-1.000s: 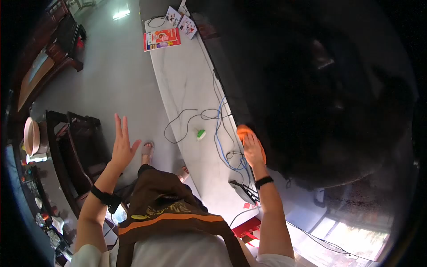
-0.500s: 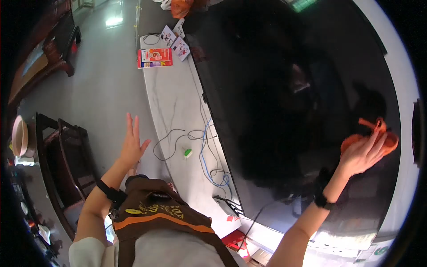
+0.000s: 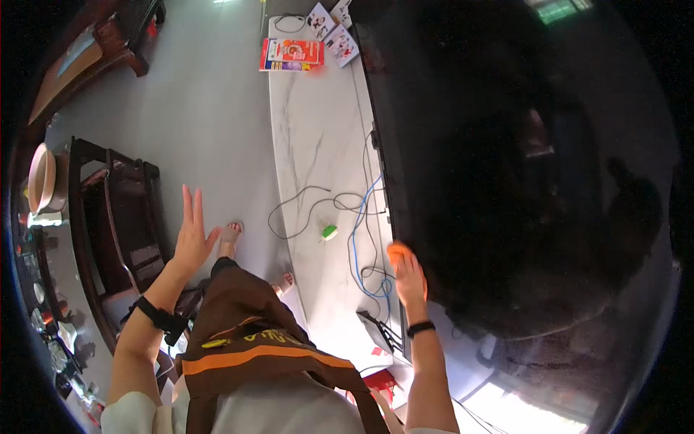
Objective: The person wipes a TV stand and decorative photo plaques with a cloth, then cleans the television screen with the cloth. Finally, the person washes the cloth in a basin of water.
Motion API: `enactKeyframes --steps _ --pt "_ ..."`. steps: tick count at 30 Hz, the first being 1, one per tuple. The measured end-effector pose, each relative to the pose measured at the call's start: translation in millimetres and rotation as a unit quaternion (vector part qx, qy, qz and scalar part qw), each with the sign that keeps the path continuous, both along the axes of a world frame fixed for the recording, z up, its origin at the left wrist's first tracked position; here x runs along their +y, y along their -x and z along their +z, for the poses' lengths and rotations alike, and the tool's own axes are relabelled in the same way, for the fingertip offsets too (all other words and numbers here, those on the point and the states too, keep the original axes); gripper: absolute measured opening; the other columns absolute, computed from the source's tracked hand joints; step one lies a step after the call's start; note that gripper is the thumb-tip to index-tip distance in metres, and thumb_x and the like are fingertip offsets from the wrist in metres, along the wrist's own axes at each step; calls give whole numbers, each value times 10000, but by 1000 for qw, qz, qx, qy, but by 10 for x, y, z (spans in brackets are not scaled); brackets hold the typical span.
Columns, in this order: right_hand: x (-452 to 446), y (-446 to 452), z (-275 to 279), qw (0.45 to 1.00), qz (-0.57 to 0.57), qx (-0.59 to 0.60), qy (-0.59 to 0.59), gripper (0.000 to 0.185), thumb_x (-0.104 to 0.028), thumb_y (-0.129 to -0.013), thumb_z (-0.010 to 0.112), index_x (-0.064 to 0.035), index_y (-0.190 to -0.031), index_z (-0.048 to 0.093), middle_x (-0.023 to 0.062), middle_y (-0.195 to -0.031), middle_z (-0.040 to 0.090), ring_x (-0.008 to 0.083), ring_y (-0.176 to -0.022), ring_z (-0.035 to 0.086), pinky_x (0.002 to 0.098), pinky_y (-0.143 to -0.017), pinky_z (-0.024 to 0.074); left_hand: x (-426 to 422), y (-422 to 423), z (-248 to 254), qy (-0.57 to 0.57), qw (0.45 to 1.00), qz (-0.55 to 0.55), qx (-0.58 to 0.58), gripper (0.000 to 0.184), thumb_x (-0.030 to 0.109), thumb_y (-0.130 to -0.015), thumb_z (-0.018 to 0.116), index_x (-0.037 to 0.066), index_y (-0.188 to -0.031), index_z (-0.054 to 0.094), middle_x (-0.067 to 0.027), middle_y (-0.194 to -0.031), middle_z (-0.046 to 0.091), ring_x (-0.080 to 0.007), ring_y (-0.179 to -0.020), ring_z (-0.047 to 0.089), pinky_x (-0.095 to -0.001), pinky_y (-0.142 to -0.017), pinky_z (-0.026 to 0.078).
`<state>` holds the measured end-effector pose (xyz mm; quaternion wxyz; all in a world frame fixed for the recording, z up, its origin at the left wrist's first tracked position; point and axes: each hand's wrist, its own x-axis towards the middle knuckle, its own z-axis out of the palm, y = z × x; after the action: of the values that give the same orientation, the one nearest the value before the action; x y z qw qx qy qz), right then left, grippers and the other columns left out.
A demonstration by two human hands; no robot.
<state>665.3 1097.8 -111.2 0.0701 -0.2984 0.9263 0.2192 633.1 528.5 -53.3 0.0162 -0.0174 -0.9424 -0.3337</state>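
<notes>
My right hand (image 3: 410, 281) presses an orange cloth (image 3: 397, 251) against the near left edge of a large black screen (image 3: 520, 217). The cloth shows beyond the fingertips and along the hand's right side. Raised over the floor, my left hand (image 3: 193, 237) is empty with its fingers apart. The screen stands along a white marbled cabinet top (image 3: 303, 116). Black cables and a blue cable (image 3: 353, 249) lie loosely on that top, beside a small green and white object (image 3: 330, 232). A dark router-like box (image 3: 374, 331) is below the cables.
Red leaflets (image 3: 292, 54) and picture cards (image 3: 342, 45) lie at the cabinet's far end. On the left are a dark wooden chair (image 3: 119, 224) and a pink basin (image 3: 43, 178). A red bag (image 3: 379, 385) is near my body.
The right hand and cloth have gone from the screen's far right side back to its left edge. The left hand remains raised and open. The camera view has shifted.
</notes>
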Motion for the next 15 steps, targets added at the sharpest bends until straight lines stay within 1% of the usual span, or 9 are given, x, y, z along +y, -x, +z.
enactKeyframes --steps 2,3,5,6,7,10,11,13,15 --pt "209 -692 357 998 -35 -51 2 361 -136 -816 514 23 -1124 614 137 -1231 551 307 -1280 409 466 -1115 261 34 -1 -53 -18 1000 -1 -6 957 35 -781 695 20 -1491 54 -285 -1531 -47 -475 -1383 183 -445 -1086 332" --pt "326 -942 610 998 -31 24 54 266 -131 -757 550 21 -958 636 120 -1081 575 285 -1143 486 472 -1044 334 73 40 -56 -21 1000 -5 -11 957 32 -780 694 19 -1490 52 -284 -1531 -53 -477 -1382 183 -446 -1087 331" --pt "325 -1196 1522 988 -145 46 -24 205 -138 -761 619 -35 -937 639 82 -1027 600 264 -1017 546 455 -883 436 160 217 -47 -39 999 -16 2 958 29 -779 692 18 -1490 51 -283 -1530 -59 -479 -1382 182 -448 -1087 330" --pt "284 -1267 1983 968 -207 141 -4 267 -228 -832 650 -53 -1030 615 60 -1054 607 244 -985 550 418 -801 471 192 282 -51 -59 998 -17 -11 957 29 -779 692 16 -1489 50 -283 -1530 -59 -477 -1382 184 -447 -1090 325" --pt "397 -1202 2381 963 -213 165 -13 267 -228 -832 650 -53 -1030 615 60 -1054 607 244 -985 550 418 -801 471 237 376 -38 -78 997 -18 -20 957 29 -779 691 14 -1488 49 -283 -1531 -60 -476 -1382 185 -447 -1093 321" --pt "360 -749 3711 833 -276 479 -15 565 -520 -985 272 -106 -1286 512 138 -1197 598 275 -1064 588 513 -936 461 353 678 113 -96 995 -33 21 956 22 -777 687 11 -1489 49 -280 -1533 -56 -472 -1386 181 -443 -1101 305" --pt "-52 -326 4150 785 -102 605 -83 474 -375 -1012 283 -96 -1310 525 152 -1335 523 294 -1291 439 542 -1102 264 351 754 175 -94 994 -41 36 956 17 -776 685 11 -1490 49 -277 -1535 -57 -469 -1390 175 -444 -1104 299" --pt "-164 197 4732 724 -81 679 -89 374 -153 -994 373 -68 -1328 521 133 -1382 492 341 -1299 426 501 -1082 292 306 889 328 -107 992 -43 53 954 13 -778 683 9 -1490 48 -273 -1537 -59 -466 -1394 169 -448 -1106 294" --pt "-463 898 5251 675 -53 728 -108 362 -106 -964 382 -73 -1273 568 126 -1350 522 339 -1259 465 486 -1037 350 203 1022 388 -117 990 -35 69 952 10 -779 681 7 -1490 47 -269 -1538 -60 -462 -1397 164 -452 -1107 289"
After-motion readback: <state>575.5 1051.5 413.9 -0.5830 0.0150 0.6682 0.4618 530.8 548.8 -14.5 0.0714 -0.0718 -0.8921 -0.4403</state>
